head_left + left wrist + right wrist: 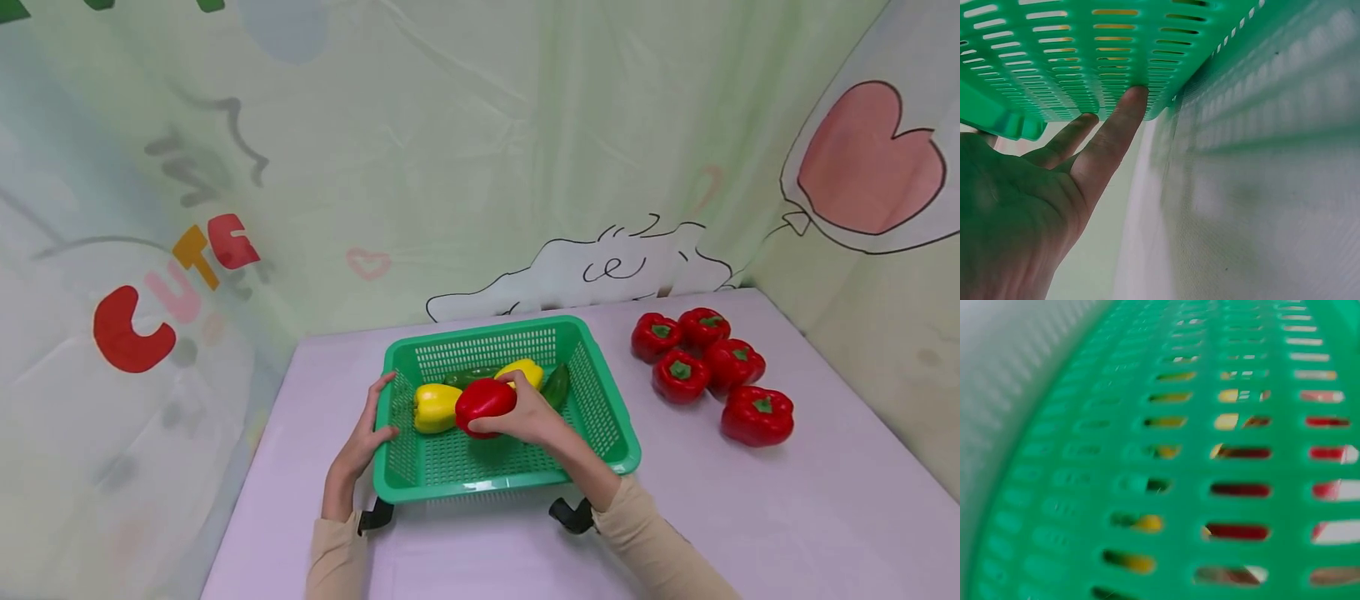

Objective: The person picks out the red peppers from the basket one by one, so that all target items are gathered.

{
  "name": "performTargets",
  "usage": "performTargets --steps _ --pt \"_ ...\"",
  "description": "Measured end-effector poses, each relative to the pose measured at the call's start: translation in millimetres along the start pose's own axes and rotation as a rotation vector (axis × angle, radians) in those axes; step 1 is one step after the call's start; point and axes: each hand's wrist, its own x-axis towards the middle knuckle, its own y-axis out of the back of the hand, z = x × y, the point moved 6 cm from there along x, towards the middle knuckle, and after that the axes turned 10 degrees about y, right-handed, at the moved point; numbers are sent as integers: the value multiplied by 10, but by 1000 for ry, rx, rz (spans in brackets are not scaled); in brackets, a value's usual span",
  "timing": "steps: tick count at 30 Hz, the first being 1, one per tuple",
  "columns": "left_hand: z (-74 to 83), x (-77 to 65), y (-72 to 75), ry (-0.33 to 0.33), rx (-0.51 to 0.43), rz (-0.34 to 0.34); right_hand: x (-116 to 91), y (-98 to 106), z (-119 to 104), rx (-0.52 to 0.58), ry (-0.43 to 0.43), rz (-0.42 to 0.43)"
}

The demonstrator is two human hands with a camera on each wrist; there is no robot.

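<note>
A green perforated basket [510,479] stands on the table. On its left side, my left hand [362,442] holds the rim, the thumb lying over the edge. The left wrist view shows extended fingers [1113,137] touching the slotted wall from outside. My right hand [528,412] grips a red bell pepper [483,404] over the basket; whether it touches the floor is unclear. Around it in the basket are two yellow bell peppers [435,408] and dark green cucumbers [557,386]. In the right wrist view, the basket wall [1191,469] largely hides the right hand.
Several red bell peppers [678,375] stand grouped on the light purple table [480,558], right of the basket. A printed curtain [465,167] hangs behind and at both sides. Black wrist mounts [573,515] sit beneath the forearms near the basket's front.
</note>
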Motion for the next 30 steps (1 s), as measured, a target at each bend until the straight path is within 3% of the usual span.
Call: performTargets --steps 7,14,20,30 --pt "-17 10 14 10 5 9 -19 94 44 -92 -5 60" --pt "-30 2 5 9 2 1 -28 97 89 -148 10 47" --pt "-31 -3 5 0 -4 -3 -55 144 68 -129 6 62" --pt "-22 0 5 3 4 8 -71 190 119 -212 8 -4"
